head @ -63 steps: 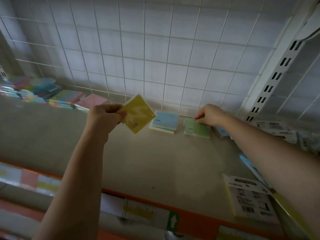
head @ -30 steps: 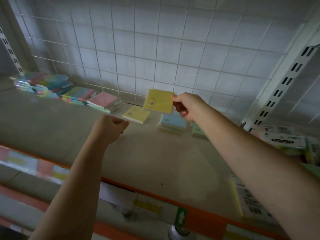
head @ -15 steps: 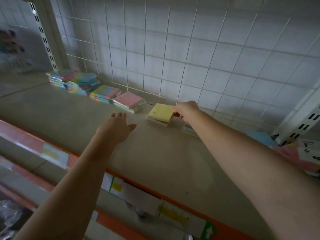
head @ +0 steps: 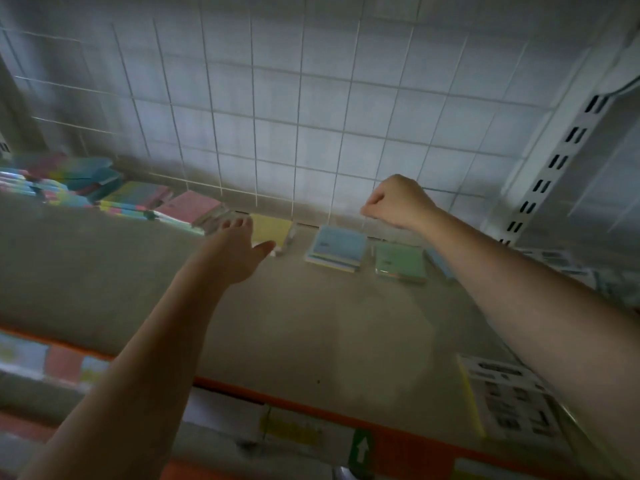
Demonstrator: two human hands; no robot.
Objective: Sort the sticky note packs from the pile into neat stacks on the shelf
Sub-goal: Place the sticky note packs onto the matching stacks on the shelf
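Reaching with straight fingers, the left hand touches the yellow pack; the right hand hovers curled, empty.

yellow pack stack flat at shelf back, beside blue stack.

Dim, flat light throughout, grey-green cast. Shelf surface carries a faint bright patch near centre; the strip under the wire grid lies in shadow. Motion blur smears the pile of packs at far left and the printed packs at right. Wide-angle bending curves the upright.
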